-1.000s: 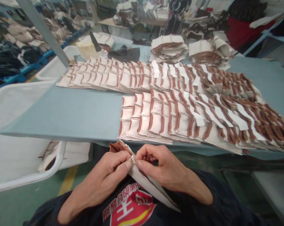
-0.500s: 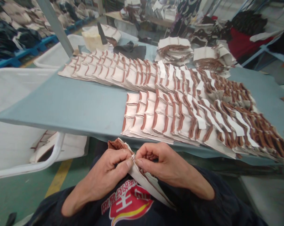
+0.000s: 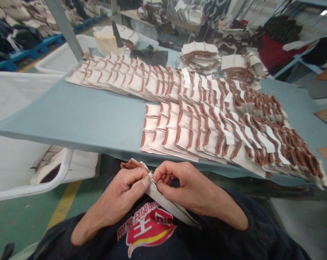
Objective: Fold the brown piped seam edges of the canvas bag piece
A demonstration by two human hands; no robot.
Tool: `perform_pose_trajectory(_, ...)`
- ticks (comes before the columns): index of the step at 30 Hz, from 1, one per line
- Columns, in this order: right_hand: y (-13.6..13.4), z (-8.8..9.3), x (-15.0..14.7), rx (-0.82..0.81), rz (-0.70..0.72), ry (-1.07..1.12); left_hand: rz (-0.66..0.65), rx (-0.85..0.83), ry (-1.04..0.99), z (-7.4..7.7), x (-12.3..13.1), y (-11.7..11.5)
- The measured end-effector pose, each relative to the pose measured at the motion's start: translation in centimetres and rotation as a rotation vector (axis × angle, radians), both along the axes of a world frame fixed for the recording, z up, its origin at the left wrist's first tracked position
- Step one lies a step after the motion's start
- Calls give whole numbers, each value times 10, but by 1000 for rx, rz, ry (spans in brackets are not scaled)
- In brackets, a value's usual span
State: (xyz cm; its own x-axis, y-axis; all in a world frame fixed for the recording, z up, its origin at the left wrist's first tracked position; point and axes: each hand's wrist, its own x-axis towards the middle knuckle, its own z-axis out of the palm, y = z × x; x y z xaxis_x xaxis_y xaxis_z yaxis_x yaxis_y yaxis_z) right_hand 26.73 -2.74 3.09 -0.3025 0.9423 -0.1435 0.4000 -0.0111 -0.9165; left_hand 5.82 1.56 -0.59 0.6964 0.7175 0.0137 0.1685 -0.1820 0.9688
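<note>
Close to my chest, a white fabric piece with brown edging [image 3: 167,206] is held between both hands. My left hand [image 3: 125,191] pinches it at a seam, thumb on top, and a brown gathered end of the piece sticks out above the fingers. My right hand [image 3: 179,184] is closed right beside it, its thumb and fingertips pinching the same seam edge. The fingertips of both hands almost meet there. Whether anything small sits between the right fingertips is too fine to make out. The far end of the piece hangs down over my dark apron.
A blue-covered table [image 3: 98,122] stands before me. On it lie two long rows of overlapping white and brown fabric pieces [image 3: 160,124], some with white paper strips [image 3: 266,141]. Fabric stacks [image 3: 200,54] sit behind. At left is a white plastic bin [image 3: 63,173] holding similar pieces.
Both hands stay pinched at the seam of the fabric piece, with only slight finger movement. The view has shifted a little, so the table and rows sit slightly further left.
</note>
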Motion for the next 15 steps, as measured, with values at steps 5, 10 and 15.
perform_pose_trajectory(5, -6, 3, 3, 105, -1, -116, -22, 18, 19, 3, 4, -3)
perform_pose_trajectory(10, -8, 2, 3, 170, -24, -202, -58, 38, 20, 1, 6, -4)
perform_pose_trajectory(15, -9, -8, 3, 304, -47, -328, -49, 82, 46, -1, 12, -1)
